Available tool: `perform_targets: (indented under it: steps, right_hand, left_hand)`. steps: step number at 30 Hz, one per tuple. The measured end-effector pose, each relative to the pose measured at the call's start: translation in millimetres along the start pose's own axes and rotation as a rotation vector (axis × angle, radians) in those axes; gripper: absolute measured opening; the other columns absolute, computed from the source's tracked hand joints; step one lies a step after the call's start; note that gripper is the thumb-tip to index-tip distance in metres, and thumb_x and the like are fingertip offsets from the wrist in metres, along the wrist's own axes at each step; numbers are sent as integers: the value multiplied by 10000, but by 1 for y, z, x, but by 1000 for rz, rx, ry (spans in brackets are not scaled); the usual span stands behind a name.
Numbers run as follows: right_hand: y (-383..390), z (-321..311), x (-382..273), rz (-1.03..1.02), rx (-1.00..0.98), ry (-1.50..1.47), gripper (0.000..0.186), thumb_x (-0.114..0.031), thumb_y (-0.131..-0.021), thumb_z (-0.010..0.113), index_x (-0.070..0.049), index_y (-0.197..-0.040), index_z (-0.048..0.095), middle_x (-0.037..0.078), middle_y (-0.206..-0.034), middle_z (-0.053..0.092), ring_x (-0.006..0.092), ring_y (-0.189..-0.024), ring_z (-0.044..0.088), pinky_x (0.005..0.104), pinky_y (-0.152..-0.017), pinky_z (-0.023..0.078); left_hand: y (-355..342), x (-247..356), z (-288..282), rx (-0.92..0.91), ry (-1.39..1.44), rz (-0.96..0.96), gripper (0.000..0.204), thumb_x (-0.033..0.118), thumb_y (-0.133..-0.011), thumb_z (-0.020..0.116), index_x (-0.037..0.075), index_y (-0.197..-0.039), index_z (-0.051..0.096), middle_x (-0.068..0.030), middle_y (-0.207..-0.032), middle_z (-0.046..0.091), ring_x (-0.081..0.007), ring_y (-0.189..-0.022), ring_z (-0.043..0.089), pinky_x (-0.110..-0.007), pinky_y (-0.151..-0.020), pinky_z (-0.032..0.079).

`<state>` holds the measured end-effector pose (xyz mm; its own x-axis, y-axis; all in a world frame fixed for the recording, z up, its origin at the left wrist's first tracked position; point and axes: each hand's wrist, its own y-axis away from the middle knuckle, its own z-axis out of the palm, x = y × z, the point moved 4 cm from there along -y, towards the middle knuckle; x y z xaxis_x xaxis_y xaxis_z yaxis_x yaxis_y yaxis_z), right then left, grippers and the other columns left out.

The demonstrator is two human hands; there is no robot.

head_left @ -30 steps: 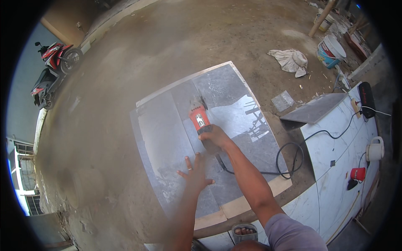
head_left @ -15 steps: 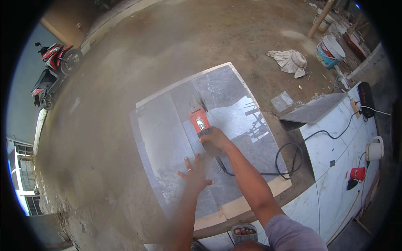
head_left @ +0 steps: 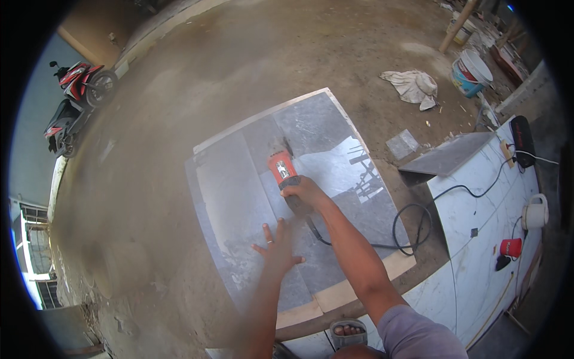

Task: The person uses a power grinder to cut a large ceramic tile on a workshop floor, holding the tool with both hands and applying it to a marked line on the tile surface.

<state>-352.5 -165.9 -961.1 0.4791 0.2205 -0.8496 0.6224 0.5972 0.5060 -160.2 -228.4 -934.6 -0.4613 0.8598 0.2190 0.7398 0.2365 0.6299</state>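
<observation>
A red and black angle grinder (head_left: 282, 170) is gripped in my right hand (head_left: 304, 194), fingers wrapped round its dark rear body. Its head points away from me and meets a grey tile (head_left: 320, 122) near a straight line running across the surface. Dust blurs the disc. My left hand (head_left: 278, 250) lies flat with spread fingers on the grey tile surface nearer to me, a ring on one finger. Pale edges show along the far, right and near sides beneath the grey tiles. A black power cord (head_left: 382, 245) trails right from the grinder.
A loop of cord crosses onto white marbled tiles (head_left: 478, 233) at right. A leaning grey slab (head_left: 445, 157), a white jug (head_left: 534, 214) and a red cup-like object (head_left: 510, 248) are there. Beyond are a cloth (head_left: 412, 87), a bucket (head_left: 470, 75) and, far left, a motorbike (head_left: 78, 84).
The grinder and my right hand have shifted slightly away from me and a little to the left. My left hand stays in place.
</observation>
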Motion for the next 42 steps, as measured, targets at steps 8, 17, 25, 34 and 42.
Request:
perform_targets:
  steps: [8,17,25,34,42]
  right_hand:
    - [16,1,10,-25,37,34,413,-219,-708,802,7,-1032,681,107,-884,701,210,-799,669,351,-741,516]
    - [13,2,1,-14,8,-15,310,-235,-730,778,-47,-959,690,47,-841,671,156,-748,630,321,-697,498]
    - [5,1,6,-21,16,8,308,-225,-732,781,-40,-962,694,49,-851,676,154,-757,629,316,-701,495]
    - [19,0,13,-33,55,44,364,-225,-716,793,-27,-999,679,64,-880,674,173,-794,634,325,-730,505]
    - [5,-2,10,4,6,21,313,-220,-718,788,-41,-957,692,49,-856,677,154,-775,636,318,-695,497]
  left_hand:
    - [-1,-2,2,-24,-112,19,1248,547,-673,865,181,-1619,137,-12,-1702,2,-479,-1524,-65,-893,-1004,151]
    - [3,1,-3,22,-13,-2,1213,430,-625,921,196,-1602,241,21,-1696,48,-401,-1548,-54,-882,-1035,85]
    - [4,7,-6,27,-53,-31,1198,418,-630,925,197,-1597,252,23,-1692,72,-406,-1549,-13,-841,-1070,159]
    - [3,9,-7,12,-116,6,1233,451,-656,907,151,-1607,182,-43,-1695,59,-508,-1515,40,-846,-1037,228]
    - [2,11,-7,2,-120,4,1226,448,-664,904,150,-1607,180,-49,-1696,51,-512,-1515,25,-845,-1042,221]
